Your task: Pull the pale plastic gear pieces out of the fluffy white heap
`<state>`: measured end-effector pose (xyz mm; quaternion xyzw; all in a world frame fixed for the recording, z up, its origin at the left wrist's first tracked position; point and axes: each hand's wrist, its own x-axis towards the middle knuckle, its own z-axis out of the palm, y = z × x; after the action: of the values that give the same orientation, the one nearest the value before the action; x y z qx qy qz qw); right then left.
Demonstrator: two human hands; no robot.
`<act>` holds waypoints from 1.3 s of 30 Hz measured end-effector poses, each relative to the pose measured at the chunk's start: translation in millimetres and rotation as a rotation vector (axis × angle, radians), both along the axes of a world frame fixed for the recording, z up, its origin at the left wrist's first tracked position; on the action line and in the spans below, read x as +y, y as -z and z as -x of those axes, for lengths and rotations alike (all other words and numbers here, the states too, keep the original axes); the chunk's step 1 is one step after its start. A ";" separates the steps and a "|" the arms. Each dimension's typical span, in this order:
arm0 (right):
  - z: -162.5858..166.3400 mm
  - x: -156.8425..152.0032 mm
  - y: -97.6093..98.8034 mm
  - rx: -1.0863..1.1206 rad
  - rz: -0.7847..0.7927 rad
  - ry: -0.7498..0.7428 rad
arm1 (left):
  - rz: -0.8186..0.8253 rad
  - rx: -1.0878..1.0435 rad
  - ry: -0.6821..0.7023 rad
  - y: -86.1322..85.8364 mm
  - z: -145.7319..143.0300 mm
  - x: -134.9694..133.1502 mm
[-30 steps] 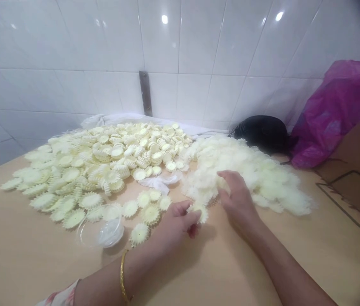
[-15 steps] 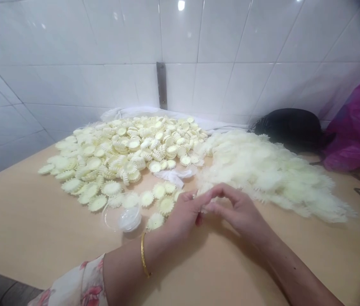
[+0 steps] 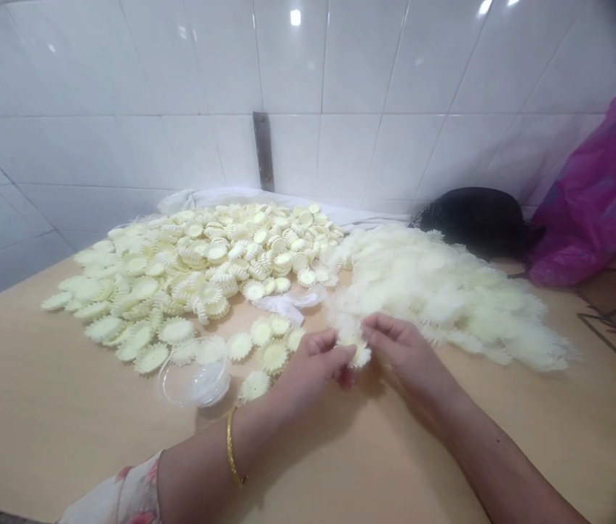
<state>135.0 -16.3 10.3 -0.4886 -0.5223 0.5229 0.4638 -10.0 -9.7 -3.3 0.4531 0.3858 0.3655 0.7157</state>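
A pale cream toothed disc (image 3: 361,355) lies between the hands, its teeth showing just past the closed fingertips of the left hand (image 3: 310,367), the nearer hand, which appears to pinch it. The right hand (image 3: 400,356) curls in just beside it, its hold unclear. Seen obliquely, the disc's long axis appears to run away from the person. A frayed cream heap of fine-toothed pieces (image 3: 438,291) touches it behind. Compared with the earlier frame, the fingertips have parted slightly.

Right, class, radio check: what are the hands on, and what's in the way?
Left hand, right hand pinching one toothed cream disc. Fluffy cream pile just behind.
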 end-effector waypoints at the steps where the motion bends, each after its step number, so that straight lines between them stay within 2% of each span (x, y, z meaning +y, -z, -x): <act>1: 0.1 0.1 1.0 -0.016 -0.009 0.004 | 0.011 0.004 -0.013 0.8 -0.2 0.2; 5: -3.2 0.6 1.5 -0.093 -0.072 0.024 | 0.029 0.040 -0.065 3.4 -0.8 1.9; 10: -4.9 -0.6 -5.1 -0.161 -0.113 -0.083 | 0.024 0.077 -0.112 -2.1 -2.4 0.8; 14: 0.8 -3.8 -9.2 -0.171 -0.145 -0.124 | 0.024 0.036 -0.095 -6.6 -3.0 0.1; 18: 0.3 -3.6 -6.7 -0.116 -0.127 -0.134 | -0.008 0.082 -0.066 -3.3 -0.6 2.3; 22: -2.2 -1.1 -1.5 -0.212 -0.159 -0.005 | -0.036 0.123 -0.049 0.3 1.4 3.7; 27: 1.8 -2.5 -1.1 -0.443 -0.430 0.103 | -0.057 0.117 -0.018 -0.5 1.5 2.0; 29: 2.8 -3.0 -1.6 -0.475 -0.474 0.153 | -0.095 0.112 0.018 -0.4 1.8 1.7; 33: 4.6 -2.0 -1.6 -0.418 -0.373 0.279 | -0.114 0.100 0.046 0.7 2.0 2.9; 37: 1.6 2.4 -0.2 -0.370 -0.285 0.283 | -0.085 0.078 0.037 -1.5 2.1 0.7; 39: -8.4 7.3 1.3 -0.367 -0.270 0.352 | -0.069 0.057 0.055 -3.6 2.4 -3.4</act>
<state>143.4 -9.0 9.0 -0.5921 -0.5694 0.2629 0.5060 -12.4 -13.0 0.3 0.4982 0.3808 0.3457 0.6981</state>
